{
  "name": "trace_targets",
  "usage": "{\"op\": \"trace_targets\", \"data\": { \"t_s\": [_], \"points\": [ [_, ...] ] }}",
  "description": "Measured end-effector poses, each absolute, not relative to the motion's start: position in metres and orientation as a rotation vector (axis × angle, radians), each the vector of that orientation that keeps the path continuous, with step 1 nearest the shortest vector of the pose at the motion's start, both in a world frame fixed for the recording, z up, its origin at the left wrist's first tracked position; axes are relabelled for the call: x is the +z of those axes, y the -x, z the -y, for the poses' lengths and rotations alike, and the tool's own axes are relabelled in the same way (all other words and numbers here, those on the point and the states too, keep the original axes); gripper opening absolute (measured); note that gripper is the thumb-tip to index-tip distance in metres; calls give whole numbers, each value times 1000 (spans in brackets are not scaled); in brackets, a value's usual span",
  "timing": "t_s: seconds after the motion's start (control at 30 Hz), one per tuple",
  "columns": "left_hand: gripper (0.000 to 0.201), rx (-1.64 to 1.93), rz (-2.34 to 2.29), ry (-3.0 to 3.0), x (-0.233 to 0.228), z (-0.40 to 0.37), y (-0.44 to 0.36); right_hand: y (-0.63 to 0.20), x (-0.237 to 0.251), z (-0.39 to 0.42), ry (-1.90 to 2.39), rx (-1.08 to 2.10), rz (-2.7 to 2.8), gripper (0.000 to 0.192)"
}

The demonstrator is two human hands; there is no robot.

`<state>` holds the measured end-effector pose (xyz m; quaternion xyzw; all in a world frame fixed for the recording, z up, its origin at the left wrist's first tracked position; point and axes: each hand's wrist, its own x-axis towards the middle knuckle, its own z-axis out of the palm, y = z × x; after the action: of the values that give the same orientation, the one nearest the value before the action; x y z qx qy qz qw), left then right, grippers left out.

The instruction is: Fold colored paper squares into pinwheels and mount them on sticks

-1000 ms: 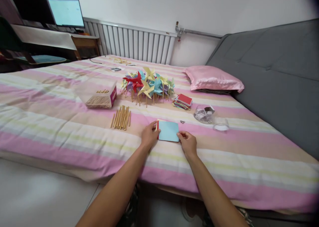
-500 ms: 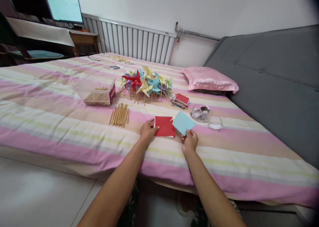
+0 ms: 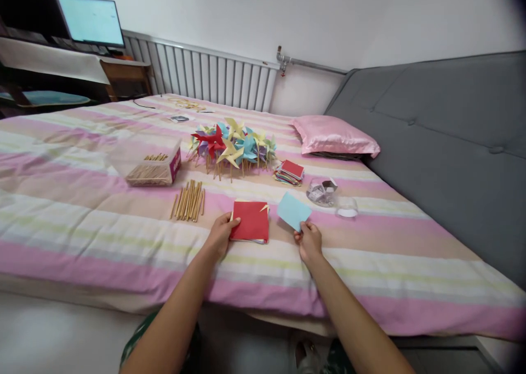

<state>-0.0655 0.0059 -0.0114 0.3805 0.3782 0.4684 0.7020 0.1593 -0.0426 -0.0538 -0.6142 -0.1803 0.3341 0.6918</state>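
Observation:
My left hand (image 3: 222,232) grips the left edge of a stack of square paper sheets (image 3: 250,220) with a red one on top, thumb over it and fingers below. In my right hand (image 3: 309,239) a light blue paper sheet (image 3: 293,211) is pinched by its lower corner, raised a little above the bed and apart from the stack. To the left of the stack lie several short wooden sticks (image 3: 189,201). Behind it stands a cluster of paper pinwheels (image 3: 234,144) in red, yellow, blue and purple.
A clear plastic box (image 3: 148,172) holds more sticks. Another pile of coloured paper (image 3: 290,171) sits past the blue sheet. On the right are a clear container (image 3: 321,192) and a roll of tape (image 3: 347,208). A pink pillow (image 3: 335,135) lies by the grey headboard (image 3: 444,116) on the striped bed (image 3: 370,275).
My left hand has closed on the paper stack and moved it left, away from the blue sheet. The blue sheet stays in my right hand, and the gap between my hands is wider.

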Motion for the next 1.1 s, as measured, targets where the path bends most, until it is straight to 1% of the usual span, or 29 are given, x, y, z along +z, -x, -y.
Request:
{"op": "trace_targets", "data": {
  "t_s": [0.17, 0.33, 0.4, 0.6, 0.7, 0.8, 0.87, 0.97, 1.03, 1.1],
  "points": [
    [28, 1041, -833, -776, -16, -8, 67, -161, -50, 48, 1443, 723, 498, 33],
    [24, 1031, -823, -700, -5, -5, 74, -160, -47, 48, 1514, 659, 579, 25],
    [26, 1016, -817, -703, -1, -2, 75, -154, -45, 51, 1523, 673, 632, 23],
    [35, 997, -755, -705, 5, 14, 65, -125, -32, 64, 1492, 839, 717, 26],
    [35, 1013, -771, -717, 6, 22, 55, -115, -26, 69, 1461, 945, 703, 28],
    [32, 1030, -879, -729, 1, 27, 46, -112, -22, 72, 1447, 1020, 681, 31],
    [28, 1044, -995, -810, -5, 27, 41, -113, -21, 73, 1449, 1048, 675, 34],
    [22, 1081, -1196, -1116, -12, 26, 35, -117, -22, 73, 1464, 1079, 696, 34],
    [23, 1101, -1321, -1380, -13, 26, 32, -121, -22, 74, 1464, 1088, 732, 33],
    [29, 1096, -1477, -1659, -12, 28, 29, -124, -21, 76, 1447, 1094, 772, 35]
  ]
}}
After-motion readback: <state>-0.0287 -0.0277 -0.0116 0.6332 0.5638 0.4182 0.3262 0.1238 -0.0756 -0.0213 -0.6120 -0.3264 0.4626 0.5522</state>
